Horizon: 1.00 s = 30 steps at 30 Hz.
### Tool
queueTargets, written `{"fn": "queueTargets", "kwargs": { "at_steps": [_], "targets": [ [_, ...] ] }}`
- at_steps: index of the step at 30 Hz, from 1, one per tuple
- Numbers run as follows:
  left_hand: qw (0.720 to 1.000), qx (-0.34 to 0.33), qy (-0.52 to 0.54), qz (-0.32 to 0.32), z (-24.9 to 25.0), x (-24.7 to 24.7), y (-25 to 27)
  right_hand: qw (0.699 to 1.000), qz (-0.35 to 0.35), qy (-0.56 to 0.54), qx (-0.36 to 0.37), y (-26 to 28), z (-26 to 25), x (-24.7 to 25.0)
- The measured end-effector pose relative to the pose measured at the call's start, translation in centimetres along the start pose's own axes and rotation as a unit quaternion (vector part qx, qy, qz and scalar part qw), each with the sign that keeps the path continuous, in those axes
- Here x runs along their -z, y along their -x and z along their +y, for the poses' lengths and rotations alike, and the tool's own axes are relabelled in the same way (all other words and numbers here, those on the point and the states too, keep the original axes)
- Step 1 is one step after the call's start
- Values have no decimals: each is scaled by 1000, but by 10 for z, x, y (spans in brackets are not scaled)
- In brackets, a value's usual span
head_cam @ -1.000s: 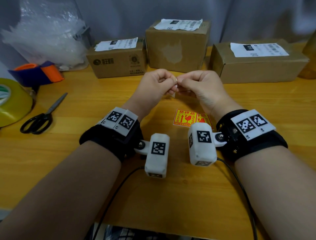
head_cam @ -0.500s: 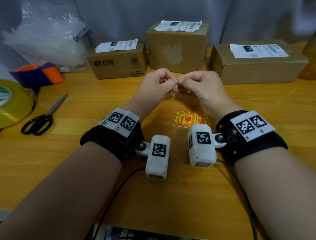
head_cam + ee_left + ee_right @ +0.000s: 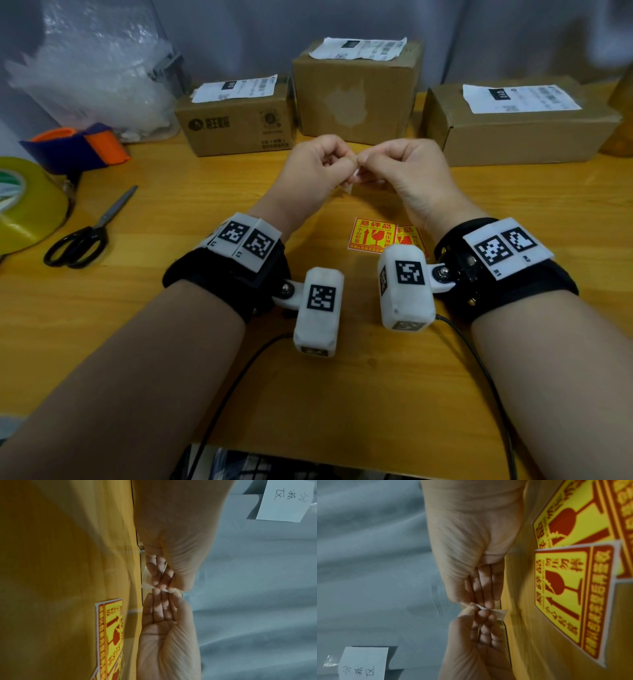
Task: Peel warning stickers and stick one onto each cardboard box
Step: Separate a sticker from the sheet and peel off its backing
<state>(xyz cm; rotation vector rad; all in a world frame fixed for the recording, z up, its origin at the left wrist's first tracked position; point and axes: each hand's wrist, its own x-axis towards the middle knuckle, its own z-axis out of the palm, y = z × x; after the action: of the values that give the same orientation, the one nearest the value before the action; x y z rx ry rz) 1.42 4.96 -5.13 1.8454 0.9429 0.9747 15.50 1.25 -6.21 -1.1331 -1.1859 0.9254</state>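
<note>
Three cardboard boxes stand in a row at the far edge of the desk (image 3: 342, 394): a low left box (image 3: 239, 132), a taller middle box (image 3: 356, 99) and a long right box (image 3: 517, 137), each with one white paper label on top. Two yellow-and-red warning stickers (image 3: 373, 234) lie flat and overlapping on the smooth wooden desk, near the wrists. One pair of black-handled scissors (image 3: 85, 233), one big roll of yellowish tape (image 3: 24, 202) and crumpled clear plastic (image 3: 92, 68) sit at the left. Above the desk, the left hand (image 3: 315, 171) and right hand (image 3: 411, 171) meet with curled fingers (image 3: 485, 601), together pinching one small, thin, whitish sticker piece (image 3: 500, 613) between thumb and fingertips; its printed face is hidden.
</note>
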Motion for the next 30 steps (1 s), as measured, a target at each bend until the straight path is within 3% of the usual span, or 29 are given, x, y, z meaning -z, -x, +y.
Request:
{"fn": "queueTargets", "kwargs": {
  "at_steps": [14, 18, 30],
  "targets": [
    [996, 71, 47, 29, 5, -2, 0, 999, 13, 23, 25, -2, 2, 0],
    [995, 77, 57, 34, 4, -3, 0, 998, -17, 52, 37, 0, 1, -1],
    [993, 86, 63, 47, 4, -5, 1, 996, -15, 69, 50, -3, 4, 1]
  ]
}}
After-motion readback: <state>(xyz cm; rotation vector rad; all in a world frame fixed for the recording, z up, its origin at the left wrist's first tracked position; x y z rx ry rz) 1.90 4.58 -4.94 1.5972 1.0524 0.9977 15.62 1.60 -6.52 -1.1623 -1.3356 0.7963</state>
